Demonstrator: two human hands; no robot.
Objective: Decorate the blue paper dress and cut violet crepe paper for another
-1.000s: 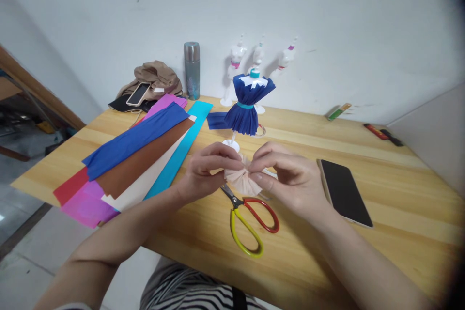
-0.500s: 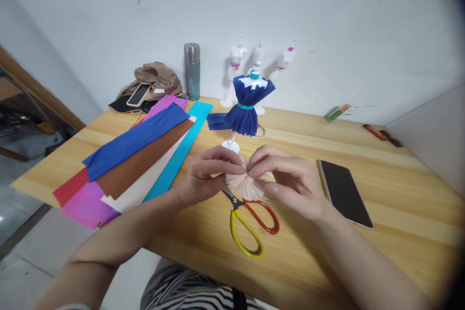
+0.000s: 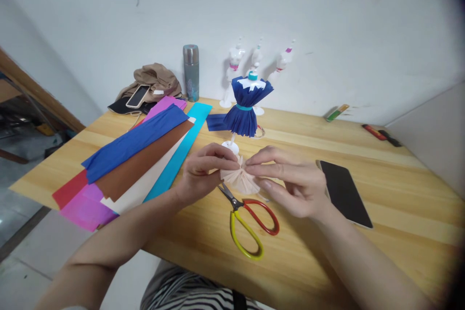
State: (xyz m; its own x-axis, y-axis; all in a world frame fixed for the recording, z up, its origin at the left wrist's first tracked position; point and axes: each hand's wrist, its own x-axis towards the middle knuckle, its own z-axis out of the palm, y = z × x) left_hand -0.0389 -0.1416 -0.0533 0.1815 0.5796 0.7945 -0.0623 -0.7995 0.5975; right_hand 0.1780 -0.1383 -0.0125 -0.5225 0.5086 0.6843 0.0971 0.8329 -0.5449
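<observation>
A pleated piece of cream crepe paper [image 3: 240, 180] is fanned out between my two hands, above the table. My left hand [image 3: 207, 172] pinches its left side with thumb and fingers. On the other side my right hand [image 3: 290, 181] is closed on the gathered middle and right edge. Just below lie scissors [image 3: 237, 204] with one red and one yellow handle, blades partly spread. Behind my hands stands a small white dress form [image 3: 230, 147] wearing a dark blue pleated paper dress [image 3: 241, 121] with a teal waistband.
Coloured paper sheets [image 3: 141, 150] lie overlapped on the left. A phone [image 3: 345, 193] rests to the right. Along the wall stand a thermos [image 3: 191, 72] and white dress forms [image 3: 235, 58]; brown cloth [image 3: 157, 80] is heaped at back left. A green-labelled item [image 3: 337, 113] leans at back right.
The cream paper has opened into a wider fan facing down. My right fingers have straightened somewhat along its top; both hands stay nearly in place.
</observation>
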